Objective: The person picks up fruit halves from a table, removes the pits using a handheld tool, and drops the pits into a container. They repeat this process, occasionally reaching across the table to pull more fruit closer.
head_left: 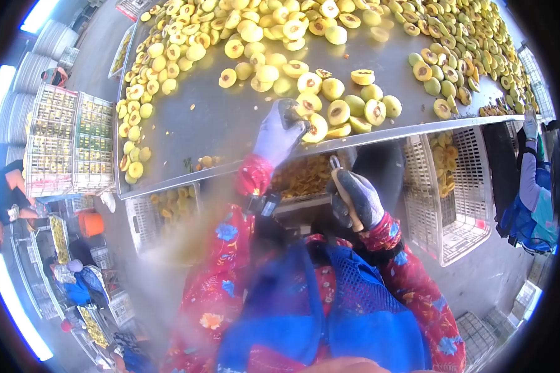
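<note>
My left hand (280, 129), in a pale glove with dark fingertips, is over the near edge of the metal table. Its fingers are curled against a yellow peach half (317, 128), whose cut face with a brown pit hollow turns up. In front of my body, my right hand (359, 200), gloved in grey, is closed around the wooden handle of a pitting spoon (347, 198). The spoon's small metal loop points up toward the table edge. Several more peach halves (338, 112) lie just right of my left hand, some cut side up.
Halved peaches heap across the far side of the metal table (199, 121). Below its edge stand a crate of pit scraps (305, 176) and a white crate (463, 186) at right. Stacked crates (68, 140) are at left. A co-worker's sleeve (530, 180) shows at far right.
</note>
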`<state>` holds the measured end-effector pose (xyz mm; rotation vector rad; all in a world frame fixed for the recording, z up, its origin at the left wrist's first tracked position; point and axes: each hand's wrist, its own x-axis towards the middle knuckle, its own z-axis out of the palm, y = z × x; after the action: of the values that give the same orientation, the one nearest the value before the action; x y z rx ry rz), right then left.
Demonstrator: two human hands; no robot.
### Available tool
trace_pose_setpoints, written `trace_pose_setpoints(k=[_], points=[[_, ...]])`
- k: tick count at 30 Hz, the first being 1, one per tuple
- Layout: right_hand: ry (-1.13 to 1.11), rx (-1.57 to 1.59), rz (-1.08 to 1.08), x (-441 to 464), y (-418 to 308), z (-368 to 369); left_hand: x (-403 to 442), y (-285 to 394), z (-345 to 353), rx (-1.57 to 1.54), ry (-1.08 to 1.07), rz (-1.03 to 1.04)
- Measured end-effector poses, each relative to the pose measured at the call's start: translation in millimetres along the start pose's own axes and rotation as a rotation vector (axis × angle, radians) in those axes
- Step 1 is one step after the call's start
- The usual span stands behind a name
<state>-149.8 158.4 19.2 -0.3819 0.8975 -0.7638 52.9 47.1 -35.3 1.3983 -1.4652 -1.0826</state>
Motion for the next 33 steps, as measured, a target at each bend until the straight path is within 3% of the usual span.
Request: trace_pose_setpoints(k=[1, 4, 7, 14, 17, 18, 21, 24, 25, 27, 33], points=[[0.009, -0.001, 0.0, 2, 0, 2, -2, 1, -1, 0.035, 0.032, -0.012], [0.036, 0.012, -0.018, 5, 3, 3, 0, -7, 5, 0.533, -0.09, 0.065], [0.06, 0.037, -0.036, 5, 7, 1, 3, 5, 15, 0.37, -0.27, -0.089], [0.123, -0.023, -0.074, 0, 8, 5, 16, 8, 35, 0.265, -0.091, -0.037], [0.114, -0.289, -0.163, -9, -4, 6, 11, 17, 18, -0.185, -0.178, -0.207], [0.108, -0.401, -0.198, -11, -6, 5, 3, 21, 11, -0.496, -0.179, -0.171], [0.061, -0.763, -0.529, -3, -1, 5, -32, 50, -3, -0.774, -0.051, -0.352], [0.039, -1.058, -0.799, 1, -2, 22, -61, 52, -25, -0.89, -0.196, -0.442], [0.027, -1.124, -0.887, 3, -1, 27, -70, 47, -27, -0.876, -0.157, -0.455], [0.038, -1.236, -0.816, 8, 7, 33, -88, 31, -28, -0.851, -0.079, -0.482], [0.02, -1.329, -0.722, 12, 30, 41, -119, 23, -28, -0.552, -0.011, -0.268]])
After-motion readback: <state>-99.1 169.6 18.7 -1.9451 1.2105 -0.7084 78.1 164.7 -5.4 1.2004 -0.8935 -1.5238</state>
